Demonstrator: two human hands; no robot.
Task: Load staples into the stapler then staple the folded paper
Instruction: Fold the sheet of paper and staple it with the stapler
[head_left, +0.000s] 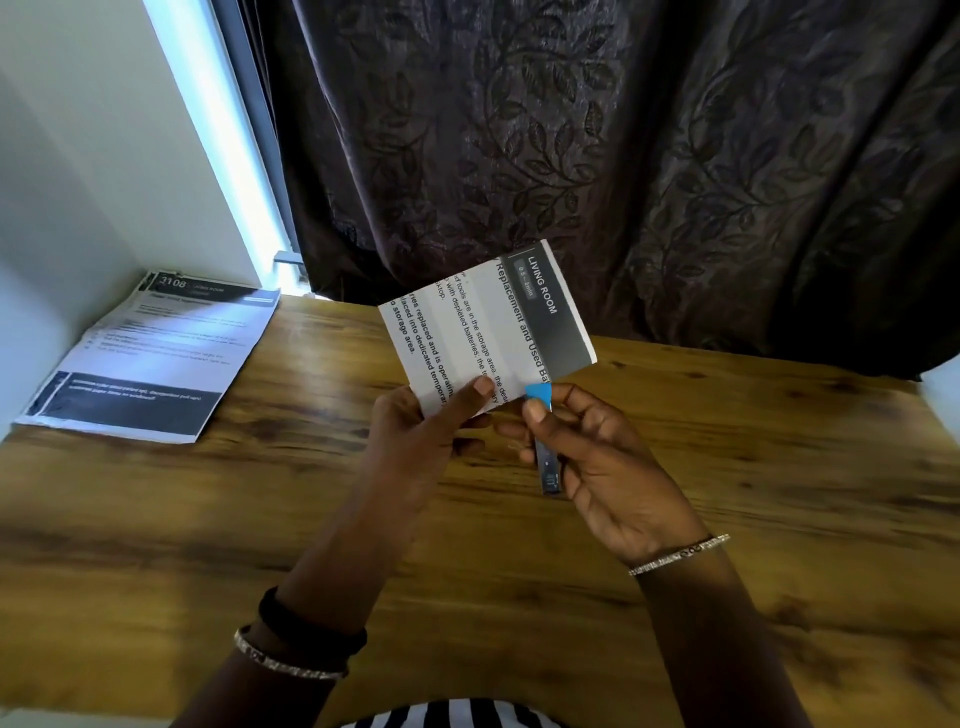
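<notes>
At six o'clock, both forearms rise over the wooden table (727, 519), each wrist with a beaded bracelet. The right hand (608, 457) is closed round a small blue stapler (546, 457) — thumb pressed on its top, its nose meeting the lower edge of the folded paper (488, 327). The left hand (415, 431), at about nine o'clock of the stapler, pinches the paper's lower corner, thumb on the printed face, and holds it up off the table. Farther off, at ten o'clock, a printed sheet (150, 353) lies flat near the wall. At twelve o'clock hangs a dark leaf-patterned curtain (623, 156).
</notes>
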